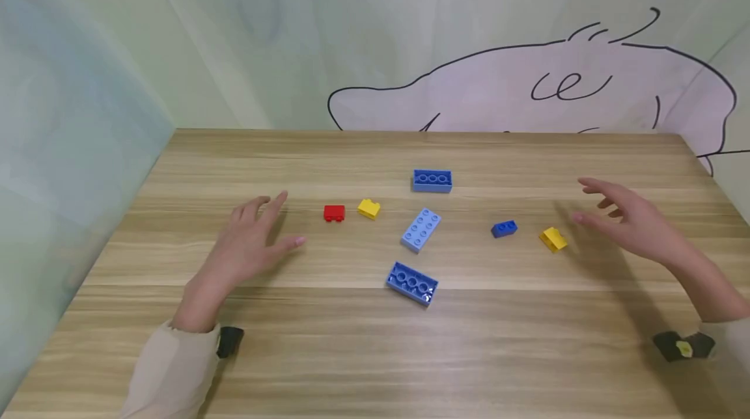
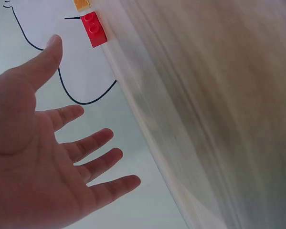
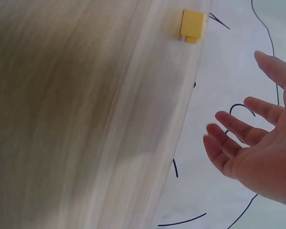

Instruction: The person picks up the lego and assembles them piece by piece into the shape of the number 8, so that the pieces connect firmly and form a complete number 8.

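My left hand (image 1: 243,243) hovers at the left with fingers spread and nothing in it. Nearest to it lies a red brick (image 1: 334,213), also seen in the left wrist view. A small yellow brick (image 1: 369,209) sits just right of the red one. My right hand (image 1: 635,220), empty too, is held above the right side with relaxed fingers. A second yellow brick (image 1: 553,239) lies close to its thumb, and a small dark blue brick (image 1: 504,229) is left of that. Mid-table are a light blue brick (image 1: 420,229), studs up, and two larger blue bricks (image 1: 432,181), hollow sides showing.
The bricks lie apart on a wood-grain table (image 1: 293,354). Behind its far edge stands a pale wall (image 1: 246,48) with a line-drawn cartoon figure. A dark wrist strap (image 1: 682,346) shows by the right sleeve.
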### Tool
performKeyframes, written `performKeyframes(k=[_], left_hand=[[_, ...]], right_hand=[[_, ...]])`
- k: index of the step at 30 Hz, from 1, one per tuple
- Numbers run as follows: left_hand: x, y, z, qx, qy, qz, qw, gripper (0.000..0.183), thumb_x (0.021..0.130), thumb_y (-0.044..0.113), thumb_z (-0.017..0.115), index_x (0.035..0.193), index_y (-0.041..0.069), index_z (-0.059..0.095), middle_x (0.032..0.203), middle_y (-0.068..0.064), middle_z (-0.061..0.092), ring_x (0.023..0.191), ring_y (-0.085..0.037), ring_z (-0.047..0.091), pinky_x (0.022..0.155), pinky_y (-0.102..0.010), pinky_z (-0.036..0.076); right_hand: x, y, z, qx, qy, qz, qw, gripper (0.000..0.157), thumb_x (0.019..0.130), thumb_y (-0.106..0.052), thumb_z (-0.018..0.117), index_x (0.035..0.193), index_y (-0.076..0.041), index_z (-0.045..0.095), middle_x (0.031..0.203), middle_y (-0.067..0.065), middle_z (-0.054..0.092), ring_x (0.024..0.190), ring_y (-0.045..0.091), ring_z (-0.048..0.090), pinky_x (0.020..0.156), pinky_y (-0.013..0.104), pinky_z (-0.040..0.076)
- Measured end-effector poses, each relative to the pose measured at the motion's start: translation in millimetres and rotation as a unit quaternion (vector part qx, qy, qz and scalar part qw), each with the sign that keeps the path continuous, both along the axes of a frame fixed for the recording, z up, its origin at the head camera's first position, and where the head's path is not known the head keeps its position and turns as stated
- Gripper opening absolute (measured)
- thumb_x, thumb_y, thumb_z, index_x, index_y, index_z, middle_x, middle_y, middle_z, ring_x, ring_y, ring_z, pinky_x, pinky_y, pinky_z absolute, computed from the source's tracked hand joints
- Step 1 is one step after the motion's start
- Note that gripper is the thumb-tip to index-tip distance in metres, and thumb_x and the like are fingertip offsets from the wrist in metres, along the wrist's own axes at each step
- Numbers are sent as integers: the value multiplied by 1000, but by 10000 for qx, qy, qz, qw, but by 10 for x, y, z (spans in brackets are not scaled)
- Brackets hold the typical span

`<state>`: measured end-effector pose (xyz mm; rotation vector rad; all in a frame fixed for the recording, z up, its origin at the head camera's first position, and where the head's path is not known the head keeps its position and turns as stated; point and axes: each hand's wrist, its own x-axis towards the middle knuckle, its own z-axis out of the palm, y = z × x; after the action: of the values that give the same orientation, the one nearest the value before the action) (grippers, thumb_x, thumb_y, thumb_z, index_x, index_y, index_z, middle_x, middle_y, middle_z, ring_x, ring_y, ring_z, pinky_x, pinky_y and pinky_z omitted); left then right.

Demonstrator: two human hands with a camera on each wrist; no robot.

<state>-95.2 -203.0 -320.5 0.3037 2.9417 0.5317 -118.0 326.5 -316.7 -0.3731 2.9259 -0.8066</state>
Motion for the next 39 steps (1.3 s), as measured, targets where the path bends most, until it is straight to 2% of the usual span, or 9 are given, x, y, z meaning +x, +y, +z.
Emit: performKeyframes(k=[5, 8, 12, 14, 18, 20, 25, 32, 39], left_hand=[[1, 30, 9, 224, -31, -25, 9997, 80, 85, 42, 61, 143, 4, 23, 137, -29, 26, 124, -47, 21, 95, -63, 24], [-5, 46, 12, 339, -9, -100, 9994, 79, 84, 39, 63, 143, 5, 23, 136, -28, 29, 124, -46, 24, 94, -62, 27], [-32, 78, 25, 527, -35, -257, 9983, 79, 84, 36, 64, 143, 4, 22, 136, -28, 31, 124, -45, 27, 96, -60, 28], [-50, 103, 36, 621, -110, -317, 9975, 80, 84, 34, 65, 143, 4, 21, 137, -27, 31, 125, -44, 27, 96, -60, 28], [-82, 162, 64, 786, -272, -440, 9956, 79, 84, 30, 66, 143, 3, 22, 140, -25, 30, 127, -42, 27, 99, -58, 26], [-93, 193, 75, 855, -352, -485, 9945, 78, 84, 30, 65, 143, 3, 22, 141, -24, 29, 128, -41, 26, 100, -57, 24], [-99, 259, 94, 987, -536, -497, 9924, 76, 84, 29, 66, 143, 5, 24, 142, -22, 30, 129, -39, 27, 101, -56, 25], [-90, 339, 111, 1175, -753, -522, 9888, 75, 83, 27, 68, 142, 8, 27, 139, -19, 35, 117, -37, 42, 92, -54, 37], [-96, 425, 92, 1238, -631, -796, 9871, 69, 81, 21, 70, 138, 2, 34, 135, -19, 41, 109, -35, 48, 90, -49, 41]], right_hand=[[4, -32, 19, -140, -53, 51, 9999, 60, 88, -21, 62, 137, -1, 35, 125, 26, 47, 96, 36, 53, 68, 25, 46], [3, -49, 18, -305, -92, 136, 9994, 58, 87, -17, 63, 136, -1, 36, 121, 25, 50, 92, 18, 56, 64, 15, 44], [5, -90, 24, -506, -154, 303, 9981, 57, 87, -12, 63, 136, -1, 37, 120, 25, 50, 89, -3, 50, 66, 12, 44], [10, -122, 33, -580, -207, 348, 9975, 56, 87, -12, 62, 136, -1, 36, 121, 23, 50, 93, 4, 52, 68, 10, 43], [19, -189, 51, -703, -362, 393, 9961, 56, 88, -13, 61, 136, -2, 35, 122, 23, 49, 100, 29, 51, 71, 7, 41], [26, -222, 59, -763, -427, 411, 9953, 56, 88, -14, 61, 136, -2, 35, 123, 22, 49, 102, 32, 50, 72, 7, 41], [46, -289, 69, -802, -512, 392, 9947, 56, 88, -17, 62, 136, -5, 37, 123, 19, 49, 103, 30, 51, 74, 8, 41], [57, -347, 69, -863, -421, 610, 9935, 58, 87, -15, 63, 137, -5, 35, 122, 19, 50, 102, 28, 52, 74, 9, 42], [68, -437, 76, -1011, -451, 724, 9912, 57, 86, -15, 64, 136, -7, 37, 122, 17, 51, 100, 12, 53, 76, 11, 44]])
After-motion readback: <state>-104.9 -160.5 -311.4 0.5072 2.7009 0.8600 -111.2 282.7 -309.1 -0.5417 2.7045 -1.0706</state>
